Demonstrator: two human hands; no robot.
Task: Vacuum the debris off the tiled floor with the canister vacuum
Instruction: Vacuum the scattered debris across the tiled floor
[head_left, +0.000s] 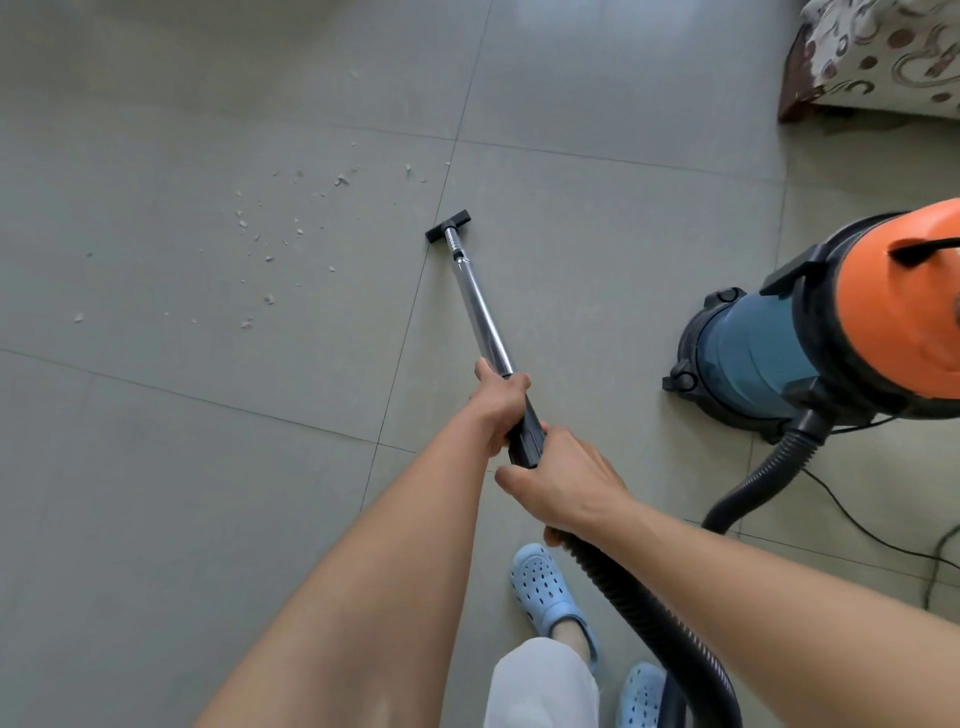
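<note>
Pale scraps of debris (270, 228) lie scattered over the grey tiled floor (156, 467), left of the black floor nozzle (448, 225). The nozzle rests on a tile joint at the end of a silver wand (480, 306). My left hand (500, 402) grips the wand where the metal meets the black handle. My right hand (558, 483) holds the handle's rear end, where the black ribbed hose (639, 613) begins. The blue canister vacuum (810, 332) with an orange top stands at the right, and its hose curves down from its front.
A patterned sofa or bed corner (878, 57) sits at the top right. A thin black power cord (883, 540) trails on the floor right of the canister. My feet in light blue clogs (545, 587) stand at the bottom centre.
</note>
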